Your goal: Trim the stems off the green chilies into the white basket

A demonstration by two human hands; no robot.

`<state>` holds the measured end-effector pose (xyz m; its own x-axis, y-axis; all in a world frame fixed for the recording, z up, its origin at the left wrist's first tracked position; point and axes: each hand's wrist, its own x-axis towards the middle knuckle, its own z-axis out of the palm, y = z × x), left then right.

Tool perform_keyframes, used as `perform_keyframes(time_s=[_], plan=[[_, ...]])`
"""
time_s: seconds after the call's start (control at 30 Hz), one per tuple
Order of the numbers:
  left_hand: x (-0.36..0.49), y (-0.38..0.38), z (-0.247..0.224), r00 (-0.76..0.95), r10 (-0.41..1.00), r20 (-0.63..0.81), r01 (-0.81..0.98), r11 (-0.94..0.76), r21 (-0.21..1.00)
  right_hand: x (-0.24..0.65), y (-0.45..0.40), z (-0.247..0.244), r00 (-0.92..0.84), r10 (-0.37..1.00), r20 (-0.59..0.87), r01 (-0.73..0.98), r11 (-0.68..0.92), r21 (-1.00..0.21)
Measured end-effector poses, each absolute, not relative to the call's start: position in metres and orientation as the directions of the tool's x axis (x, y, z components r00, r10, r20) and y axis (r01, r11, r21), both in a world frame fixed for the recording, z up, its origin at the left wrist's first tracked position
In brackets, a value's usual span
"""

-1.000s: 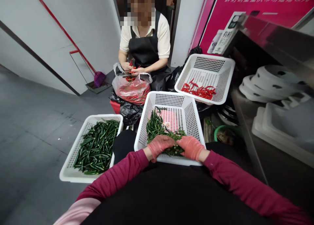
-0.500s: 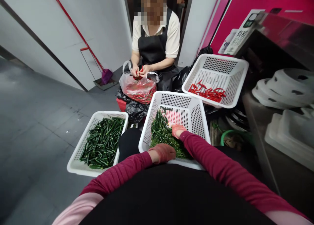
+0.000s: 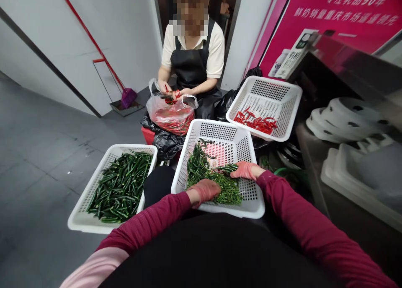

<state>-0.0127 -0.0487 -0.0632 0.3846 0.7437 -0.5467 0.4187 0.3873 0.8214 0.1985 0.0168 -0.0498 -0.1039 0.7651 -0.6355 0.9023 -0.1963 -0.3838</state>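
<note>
In front of me stands a white perforated basket (image 3: 256, 204) with green chillies (image 3: 197, 161) heaped on its left and a mat of thin green stems (image 3: 231, 191) along its near side. My right hand (image 3: 244, 169), in a pink glove, is closed on a small bunch of green chillies (image 3: 227, 168) pointing left over the pile. My left hand (image 3: 207, 190), gloved too, curls low over the stems near the front rim; what its fingers hold is hidden. At my left sits another white basket (image 3: 78, 221) full of glossy green chillies (image 3: 122, 187).
Opposite, a person (image 3: 193, 57) in a black apron handles red chillies over a plastic bag (image 3: 171, 118). A third basket (image 3: 265, 91) holds some red chillies (image 3: 257, 122). White plastic containers (image 3: 348, 183) sit on the right-hand shelf. A purple broom (image 3: 128, 97) leans left.
My right hand has moved right and toward me, bringing a bunch of green chillies off the pile. The left hand stays at the near edge. The view has shifted slightly.
</note>
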Motion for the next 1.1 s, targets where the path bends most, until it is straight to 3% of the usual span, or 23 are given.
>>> perform_keyframes(time_s=[0.1,0.23,0.3,0.37,0.47,0.53,0.6,0.73,0.83,0.97,1.03,1.1], plan=[[-0.002,-0.045,-0.059,0.416,0.691,-0.591,0.261,0.532,0.806,0.202,-0.011,-0.048,-0.250,0.736,-0.629,0.630,-0.370,-0.683],[0.006,-0.038,-0.051,0.460,0.743,-0.486,0.152,0.473,0.868,0.197,-0.039,-0.053,-0.404,0.663,-0.630,0.360,-0.518,-0.776],[0.007,-0.035,-0.048,0.449,0.793,-0.413,0.258,0.328,0.909,0.192,-0.047,-0.058,-0.411,0.645,-0.644,0.304,-0.569,-0.764],[0.007,-0.035,-0.044,0.451,0.845,-0.287,0.425,0.079,0.902,0.185,-0.053,-0.063,-0.381,0.647,-0.660,0.247,-0.617,-0.747],[0.007,-0.037,-0.040,0.507,0.853,-0.122,0.663,-0.295,0.688,0.174,-0.058,-0.069,-0.351,0.611,-0.709,0.131,-0.718,-0.684],[0.008,-0.037,-0.039,0.525,0.843,-0.123,0.744,-0.384,0.547,0.171,-0.060,-0.071,-0.367,0.586,-0.722,0.049,-0.764,-0.644],[0.006,-0.034,-0.041,0.441,0.880,-0.173,0.792,-0.292,0.537,0.171,-0.061,-0.071,-0.382,0.601,-0.702,-0.032,-0.768,-0.640],[-0.004,-0.018,-0.039,0.274,0.934,-0.228,0.716,-0.040,0.697,0.181,-0.062,-0.072,-0.400,0.644,-0.651,-0.060,-0.728,-0.683],[-0.005,-0.010,-0.031,0.411,0.895,-0.172,0.533,-0.082,0.842,0.184,-0.062,-0.071,-0.387,0.676,-0.627,0.097,-0.646,-0.757],[0.005,-0.015,-0.018,0.408,0.905,-0.120,0.475,-0.098,0.874,0.176,-0.059,-0.065,-0.343,0.722,-0.601,0.358,-0.491,-0.794],[0.009,-0.020,-0.013,0.369,0.907,-0.203,0.414,0.035,0.910,0.173,-0.057,-0.062,-0.333,0.732,-0.595,0.433,-0.441,-0.786],[0.010,-0.023,-0.010,0.463,0.799,-0.384,0.301,0.266,0.916,0.173,-0.057,-0.060,-0.348,0.736,-0.580,0.454,-0.408,-0.792]])
